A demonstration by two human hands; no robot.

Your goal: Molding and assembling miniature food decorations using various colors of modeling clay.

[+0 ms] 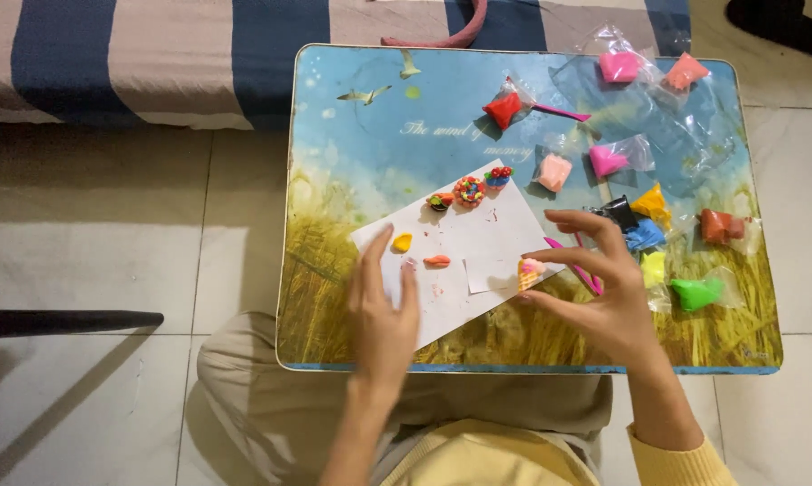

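Right hand (pixel 604 297): over the table's (pixel 352 135) right half, fingers curled and spread, thumb and forefinger tips just beside a small clay ice-cream cone (pixel 529 272); grip slack, closed on nothing.
Left hand (pixel 383 310): flat, fingers straight, resting on the white paper sheet (pixel 478 229) at its 8 o'clock corner; grip released, pinning the sheet only.
Cone, place: near the sheet's 4 o'clock edge, pink top, tan base.
Cone, handling: judged very light, soft, easily dented; a gentle pinch low on the tan base looks safest, since the pink top would smear.
Other clay pieces: yellow bit (pixel 402 242) and orange bit (pixel 437 261) mid-sheet; three decorated rounds (pixel 469 191) toward the sheet's 12 o'clock edge.
Sheet: thin, would slide if unpinned.
Surroundings: bagged clay lumps (pixel 609 160) in many colours at the table's 2 o'clock; a pink modelling tool (pixel 579 268) under the right fingers.
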